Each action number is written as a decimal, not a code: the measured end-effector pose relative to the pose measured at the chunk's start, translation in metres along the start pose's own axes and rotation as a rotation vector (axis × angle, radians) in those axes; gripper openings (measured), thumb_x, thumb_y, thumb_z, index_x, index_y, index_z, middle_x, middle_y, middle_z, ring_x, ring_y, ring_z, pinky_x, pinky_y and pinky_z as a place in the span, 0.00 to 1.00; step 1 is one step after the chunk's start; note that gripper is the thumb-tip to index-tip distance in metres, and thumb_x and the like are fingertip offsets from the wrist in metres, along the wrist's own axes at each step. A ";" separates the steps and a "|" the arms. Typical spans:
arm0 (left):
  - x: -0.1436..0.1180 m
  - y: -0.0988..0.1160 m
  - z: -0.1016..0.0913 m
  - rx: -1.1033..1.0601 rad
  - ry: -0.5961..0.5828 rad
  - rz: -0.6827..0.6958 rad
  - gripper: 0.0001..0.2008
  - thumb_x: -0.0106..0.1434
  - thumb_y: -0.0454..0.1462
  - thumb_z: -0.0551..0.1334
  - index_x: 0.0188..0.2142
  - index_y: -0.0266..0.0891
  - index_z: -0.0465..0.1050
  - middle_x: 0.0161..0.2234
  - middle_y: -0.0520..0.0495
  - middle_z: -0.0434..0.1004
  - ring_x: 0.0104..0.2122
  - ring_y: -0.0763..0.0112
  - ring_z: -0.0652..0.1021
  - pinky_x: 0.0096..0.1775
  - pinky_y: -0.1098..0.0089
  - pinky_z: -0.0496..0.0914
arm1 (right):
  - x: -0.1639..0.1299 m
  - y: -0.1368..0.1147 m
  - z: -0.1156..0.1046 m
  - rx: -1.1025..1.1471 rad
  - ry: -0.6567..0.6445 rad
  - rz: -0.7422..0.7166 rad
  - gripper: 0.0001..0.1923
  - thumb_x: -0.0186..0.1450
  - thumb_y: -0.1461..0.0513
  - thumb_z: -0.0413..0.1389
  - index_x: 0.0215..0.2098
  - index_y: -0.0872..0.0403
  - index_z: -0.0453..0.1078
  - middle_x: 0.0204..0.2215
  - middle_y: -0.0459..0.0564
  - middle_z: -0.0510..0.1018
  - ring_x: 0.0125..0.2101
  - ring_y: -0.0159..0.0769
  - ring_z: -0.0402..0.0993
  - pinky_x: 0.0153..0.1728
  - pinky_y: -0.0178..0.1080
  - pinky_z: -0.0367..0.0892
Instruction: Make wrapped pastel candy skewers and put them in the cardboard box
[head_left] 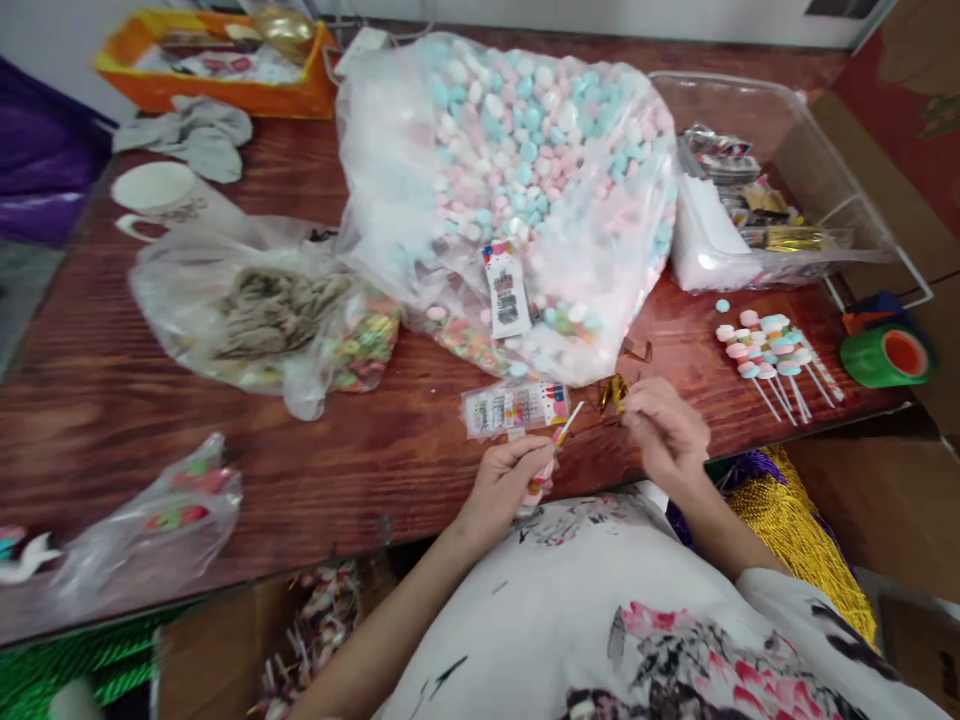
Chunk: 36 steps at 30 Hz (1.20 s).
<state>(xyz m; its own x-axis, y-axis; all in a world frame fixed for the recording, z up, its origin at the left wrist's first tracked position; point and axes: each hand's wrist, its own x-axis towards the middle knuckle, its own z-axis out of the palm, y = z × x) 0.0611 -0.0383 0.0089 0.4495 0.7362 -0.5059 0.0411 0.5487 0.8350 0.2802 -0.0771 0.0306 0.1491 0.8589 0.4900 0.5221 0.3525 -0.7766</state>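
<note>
My left hand [514, 475] is closed around a wrapped marshmallow stick [538, 484], its white stick end pointing up and to the right. At the table's front edge, my right hand [667, 428] is pinched at a small bunch of gold twist ties [613, 392]; how many its fingertips hold I cannot tell. Just beyond my left hand lies a printed clear packet [514, 408]. Another printed packet [507, 290] rests on a large clear bag of pink, blue and white marshmallows [525, 150]. Several finished marshmallow sticks [772, 350] lie to the right.
At the right stand a clear plastic bin [765, 95] with packets and a green tape roll [881, 357]. Leftward are a bag with a brown cloth [277, 310], a white mug [176, 195], an orange box [217, 95] and a small candy bag [157, 530].
</note>
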 end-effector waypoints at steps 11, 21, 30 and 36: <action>-0.014 0.002 -0.019 0.248 0.042 0.371 0.12 0.61 0.40 0.61 0.23 0.36 0.71 0.24 0.52 0.66 0.27 0.74 0.67 0.32 0.72 0.64 | -0.016 -0.015 0.073 -0.070 -0.272 -0.105 0.14 0.67 0.69 0.51 0.44 0.50 0.74 0.26 0.46 0.74 0.32 0.35 0.68 0.38 0.42 0.59; -0.015 -0.004 -0.028 0.205 0.063 0.423 0.18 0.64 0.42 0.59 0.20 0.37 0.67 0.22 0.52 0.64 0.24 0.75 0.65 0.29 0.71 0.62 | -0.024 -0.026 0.077 0.032 -0.118 0.070 0.07 0.63 0.65 0.58 0.40 0.51 0.69 0.28 0.45 0.74 0.32 0.35 0.68 0.39 0.42 0.64; -0.018 0.016 -0.020 0.345 -0.011 0.590 0.16 0.66 0.40 0.58 0.22 0.37 0.72 0.22 0.50 0.68 0.25 0.73 0.68 0.33 0.70 0.65 | -0.028 -0.014 0.074 0.653 -0.345 0.688 0.08 0.59 0.58 0.63 0.27 0.54 0.73 0.22 0.43 0.75 0.25 0.30 0.69 0.30 0.35 0.66; -0.018 0.032 -0.015 0.276 -0.165 0.458 0.19 0.61 0.42 0.62 0.17 0.36 0.70 0.18 0.50 0.67 0.21 0.75 0.66 0.25 0.72 0.62 | -0.015 0.000 0.064 0.858 -0.550 0.751 0.14 0.54 0.53 0.65 0.23 0.55 0.71 0.17 0.43 0.73 0.19 0.29 0.66 0.24 0.34 0.64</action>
<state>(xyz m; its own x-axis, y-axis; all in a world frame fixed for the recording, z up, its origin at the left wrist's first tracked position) 0.0412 -0.0281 0.0410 0.6089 0.7912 -0.0566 0.0311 0.0475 0.9984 0.2241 -0.0661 -0.0022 -0.3039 0.9193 -0.2499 -0.2806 -0.3371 -0.8987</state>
